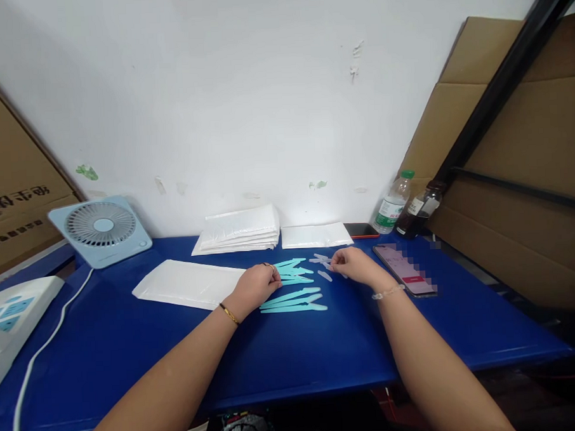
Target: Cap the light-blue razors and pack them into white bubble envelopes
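Note:
My left hand (258, 285) is closed at the left ends of an upper bunch of slim teal sticks (295, 271), shaped like eyebrow razors with angled tips. Its fingertips hide part of them. Nearer to me lies a second group of teal sticks (294, 302), fanned out flat on the blue table. To the right, my right hand (355, 264) pinches at a few small translucent pieces (320, 259) that look like plastic caps. One loose cap (325, 276) lies just below its fingertips. Whatever sits between the right fingers is mostly hidden.
A white padded envelope (190, 283) lies left of my left hand. Behind stand a stack of envelopes (240, 229) and a flat white packet (316, 235). A phone (407, 269), two bottles (392, 204), a blue fan (102, 228) and a white device (22, 316) flank the work area.

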`<state>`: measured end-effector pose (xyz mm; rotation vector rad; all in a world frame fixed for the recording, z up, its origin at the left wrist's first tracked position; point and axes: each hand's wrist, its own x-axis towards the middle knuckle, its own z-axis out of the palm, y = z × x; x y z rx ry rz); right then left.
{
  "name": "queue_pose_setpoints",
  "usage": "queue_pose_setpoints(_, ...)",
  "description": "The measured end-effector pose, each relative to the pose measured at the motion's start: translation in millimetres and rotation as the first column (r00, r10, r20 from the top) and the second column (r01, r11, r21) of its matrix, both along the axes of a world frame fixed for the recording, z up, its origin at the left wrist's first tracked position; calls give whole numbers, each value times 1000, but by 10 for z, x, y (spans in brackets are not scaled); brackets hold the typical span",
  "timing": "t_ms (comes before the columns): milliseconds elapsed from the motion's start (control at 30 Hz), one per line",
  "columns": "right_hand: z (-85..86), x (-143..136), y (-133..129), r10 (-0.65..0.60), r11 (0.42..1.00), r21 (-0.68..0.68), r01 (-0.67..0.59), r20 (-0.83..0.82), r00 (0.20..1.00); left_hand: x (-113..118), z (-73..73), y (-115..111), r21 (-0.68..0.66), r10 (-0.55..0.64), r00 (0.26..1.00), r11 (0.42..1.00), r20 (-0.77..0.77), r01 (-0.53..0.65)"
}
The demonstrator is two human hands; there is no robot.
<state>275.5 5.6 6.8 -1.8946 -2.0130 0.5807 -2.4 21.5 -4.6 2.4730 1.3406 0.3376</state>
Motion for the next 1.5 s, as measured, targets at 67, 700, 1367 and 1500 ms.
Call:
queue_pose_setpoints(67, 32, -60, -42, 109, 994, -9, -111, -94, 990, 0, -8, 5, -11, -1, 1000, 1000, 0, 1)
queue_pose_setpoints(700, 32, -264, -107, 197, 977, 95, -193, -34, 980, 3, 54, -42, -49, -64, 998, 997, 29, 65)
queue_pose_setpoints(1367, -73, -187, -68, 159, 986, -44, -159, -6, 987, -35, -2, 42, -10, -11, 1000, 1000, -23, 11)
queue_pose_setpoints(1500, -16, -219, -88, 147, 989, 12, -147, -120, 982, -40, 15, 39, -33, -14, 1000, 999, -11, 14)
